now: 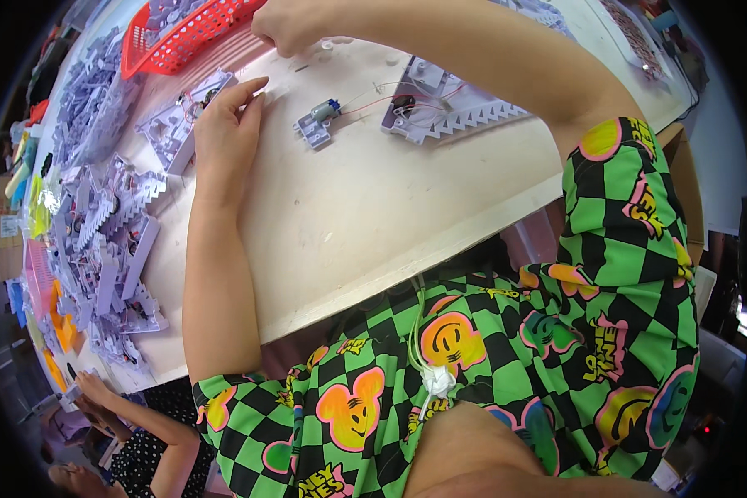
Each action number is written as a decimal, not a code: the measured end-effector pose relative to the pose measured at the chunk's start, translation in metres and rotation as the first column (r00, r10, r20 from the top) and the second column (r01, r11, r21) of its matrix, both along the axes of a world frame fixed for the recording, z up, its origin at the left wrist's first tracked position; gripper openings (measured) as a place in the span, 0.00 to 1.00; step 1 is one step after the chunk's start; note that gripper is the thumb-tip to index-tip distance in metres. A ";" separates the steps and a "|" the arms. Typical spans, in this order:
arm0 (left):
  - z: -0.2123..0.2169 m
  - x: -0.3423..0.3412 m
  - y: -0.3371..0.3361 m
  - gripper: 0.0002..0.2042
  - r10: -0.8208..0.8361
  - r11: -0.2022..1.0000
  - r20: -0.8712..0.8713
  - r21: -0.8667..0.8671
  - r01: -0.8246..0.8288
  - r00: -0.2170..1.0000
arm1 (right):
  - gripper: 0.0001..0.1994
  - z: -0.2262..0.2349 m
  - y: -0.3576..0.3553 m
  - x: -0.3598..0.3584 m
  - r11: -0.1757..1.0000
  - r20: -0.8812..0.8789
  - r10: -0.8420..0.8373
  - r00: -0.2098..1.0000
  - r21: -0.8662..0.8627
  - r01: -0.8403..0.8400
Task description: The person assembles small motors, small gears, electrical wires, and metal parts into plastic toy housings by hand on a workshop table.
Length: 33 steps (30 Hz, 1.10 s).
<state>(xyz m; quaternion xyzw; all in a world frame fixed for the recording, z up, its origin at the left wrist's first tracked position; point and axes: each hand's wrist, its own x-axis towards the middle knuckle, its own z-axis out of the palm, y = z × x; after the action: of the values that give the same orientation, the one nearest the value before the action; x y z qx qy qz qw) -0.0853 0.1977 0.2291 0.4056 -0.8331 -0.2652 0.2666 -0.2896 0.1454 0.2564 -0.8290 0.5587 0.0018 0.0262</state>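
Note:
My left hand (228, 124) rests at the table's left part, thumb and index finger stretched out and apart. Beside it, partly hidden by its fingers, lies a lavender plastic housing (174, 133) with wires inside. At the far side my right hand (289, 25) is closed, its fingers curled down near the edge of a red perforated basket (162, 58); what they hold, if anything, is hidden. Between my arms a small motor (325, 110) sits on a pale plastic bracket (312, 133). Its thin wires run to a larger lavender housing (423, 124) with a toothed edge.
Lavender toothed parts (112, 241) are heaped along the left, with a bag of similar pieces (100, 91) behind. Small white bits lie near my right hand. A co-worker's hand (95, 388) is at the table's lower left edge. A tray (631, 33) stands far right.

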 end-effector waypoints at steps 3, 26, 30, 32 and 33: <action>0.005 0.000 0.001 0.13 -0.013 1.000 -0.077 -0.028 0.011 0.997 | 0.06 0.014 0.005 -0.014 0.995 0.197 -0.038 0.980 -0.080 0.055; 0.003 -0.035 -0.030 0.12 -0.322 0.940 -0.117 -0.159 0.302 0.939 | 0.04 0.030 0.146 -0.014 0.983 0.926 -0.183 0.332 0.166 0.078; 0.020 0.005 0.000 0.13 -0.134 0.986 -0.159 0.078 0.148 0.978 | 0.05 0.022 0.152 0.005 0.999 0.803 -0.024 0.596 -0.001 0.041; 0.015 0.020 0.012 0.12 0.061 0.938 -0.237 0.346 0.025 0.970 | 0.05 0.007 0.149 0.015 0.993 0.759 0.079 0.646 -0.115 0.014; 0.009 0.023 0.013 0.12 0.063 0.936 -0.238 0.351 0.025 0.969 | 0.05 0.003 0.148 0.017 0.984 0.714 0.109 0.692 -0.175 0.025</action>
<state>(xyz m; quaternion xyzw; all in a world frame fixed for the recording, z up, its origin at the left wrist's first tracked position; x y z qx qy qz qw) -0.0624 0.2108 0.2379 0.4187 -0.7289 -0.4551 0.2937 -0.2730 0.2934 0.2590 -0.7748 0.4826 -0.3705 0.1719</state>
